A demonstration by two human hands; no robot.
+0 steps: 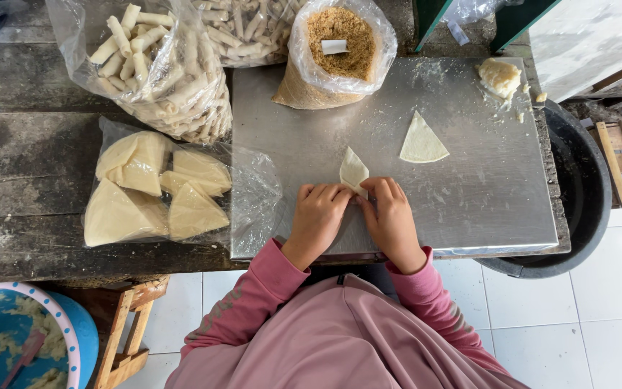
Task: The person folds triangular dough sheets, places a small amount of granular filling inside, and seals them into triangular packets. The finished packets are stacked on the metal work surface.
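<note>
Folding a pastry wrapper (pixel 353 171) with both hands on the metal surface (pixel 469 194).
Left hand (pixel 318 216) and right hand (pixel 391 218) each keep a narrow grip pinching its near edge; another wrapper (pixel 421 140) lies nearby.

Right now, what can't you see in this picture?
- What is inside the wrapper: both hands, left and right, cover its near end.
- The fingers' undersides: hidden by the hands' backs.
- The bag of rolls: cut off by the top edge.
- The blue bowl: cut off at the bottom-left corner.
- The black tub: partly under the steel board.
</note>
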